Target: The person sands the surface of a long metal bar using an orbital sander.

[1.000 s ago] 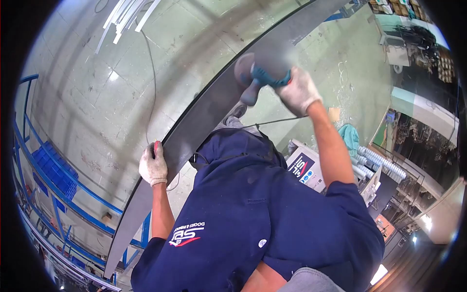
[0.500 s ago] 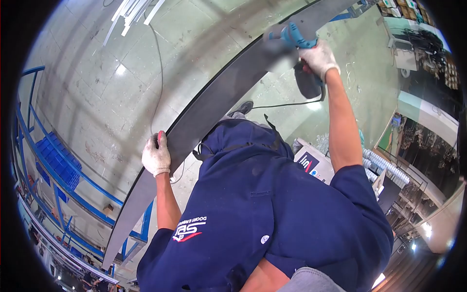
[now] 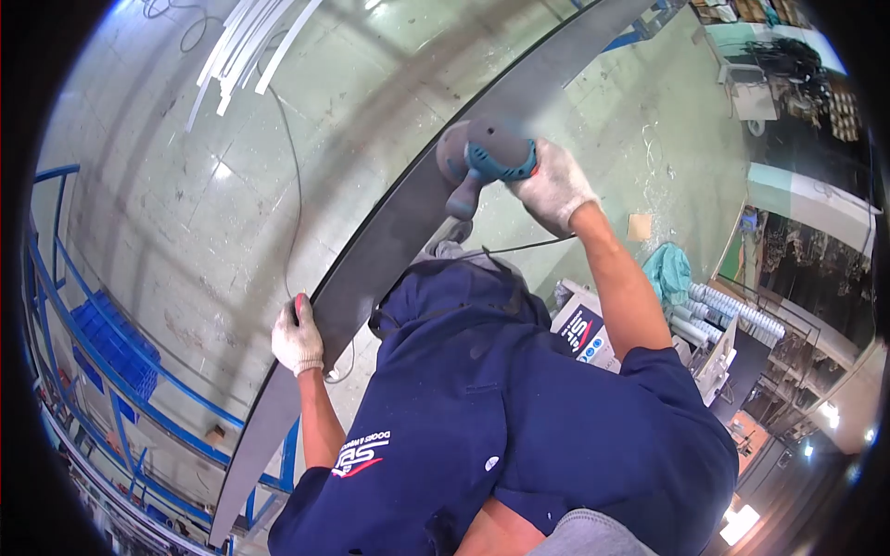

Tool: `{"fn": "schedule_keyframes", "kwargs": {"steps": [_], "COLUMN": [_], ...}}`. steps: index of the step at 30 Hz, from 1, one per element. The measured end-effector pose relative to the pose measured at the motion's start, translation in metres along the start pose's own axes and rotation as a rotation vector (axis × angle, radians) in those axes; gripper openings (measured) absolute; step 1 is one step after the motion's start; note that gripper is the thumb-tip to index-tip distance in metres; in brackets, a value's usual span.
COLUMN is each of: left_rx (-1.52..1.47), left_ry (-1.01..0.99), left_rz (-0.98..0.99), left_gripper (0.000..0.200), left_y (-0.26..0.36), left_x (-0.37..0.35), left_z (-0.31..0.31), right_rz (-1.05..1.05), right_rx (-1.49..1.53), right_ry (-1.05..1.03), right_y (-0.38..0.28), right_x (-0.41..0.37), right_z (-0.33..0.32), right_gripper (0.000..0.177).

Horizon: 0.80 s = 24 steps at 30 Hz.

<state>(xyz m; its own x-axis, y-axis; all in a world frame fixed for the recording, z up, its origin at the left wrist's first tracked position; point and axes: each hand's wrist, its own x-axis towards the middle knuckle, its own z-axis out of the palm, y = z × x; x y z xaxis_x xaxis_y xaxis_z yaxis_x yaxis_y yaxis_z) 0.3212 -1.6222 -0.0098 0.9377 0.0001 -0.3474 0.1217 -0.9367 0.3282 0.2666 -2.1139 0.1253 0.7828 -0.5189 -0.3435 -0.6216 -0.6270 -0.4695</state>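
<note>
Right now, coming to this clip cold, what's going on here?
A person in white gloves is working a long grey panel with a teal power sander. The right hand holds the tool by its rear, its round pad over the panel; the view cannot settle how firmly it presses. The left hand is at the panel's edge, nearer its lower end, where a blue metal frame shows beneath.

The shirt is navy — the gloves whitish.
</note>
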Motion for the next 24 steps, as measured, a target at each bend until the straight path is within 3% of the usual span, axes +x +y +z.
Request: {"fn": "schedule_keyframes", "kwargs": {"steps": [2, 4, 6, 8, 16, 24], "left_rx": [-0.02, -0.045, -0.165, -0.32, -0.443, -0.335], "left_ry": [0.022, 0.104, 0.075, 0.069, 0.147, 0.335], "left_rz": [-0.043, -0.063, -0.062, -0.035, 0.182, 0.069], "left_gripper": [0.056, 0.06, 0.059, 0.056, 0.038, 0.037], "left_y": [0.004, 0.002, -0.004, -0.011, 0.081, 0.158], "left_x": [0.001, 0.003, 0.013, 0.022, -0.001, -0.054], "left_z": [-0.001, 0.004, 0.011, 0.021, 0.015, 0.053], "right_rz": [0.076, 0.129, 0.293, 0.305, 0.357, 0.304], "right_rx": [0.095, 0.041, 0.068, 0.201, 0.232, 0.217], "right_ry": [-0.025, -0.047, -0.037, 0.025, 0.1, 0.094], "right_y": [0.0, 0.013, 0.01, 0.029, 0.135, 0.156], "right_x": [0.025, 0.057, 0.075, 0.096, 0.208, 0.252], "right_z": [-0.028, -0.047, -0.072, -0.087, -0.158, -0.194], "right_gripper": [0.049, 0.043, 0.036, 0.029, 0.025, 0.026]}}
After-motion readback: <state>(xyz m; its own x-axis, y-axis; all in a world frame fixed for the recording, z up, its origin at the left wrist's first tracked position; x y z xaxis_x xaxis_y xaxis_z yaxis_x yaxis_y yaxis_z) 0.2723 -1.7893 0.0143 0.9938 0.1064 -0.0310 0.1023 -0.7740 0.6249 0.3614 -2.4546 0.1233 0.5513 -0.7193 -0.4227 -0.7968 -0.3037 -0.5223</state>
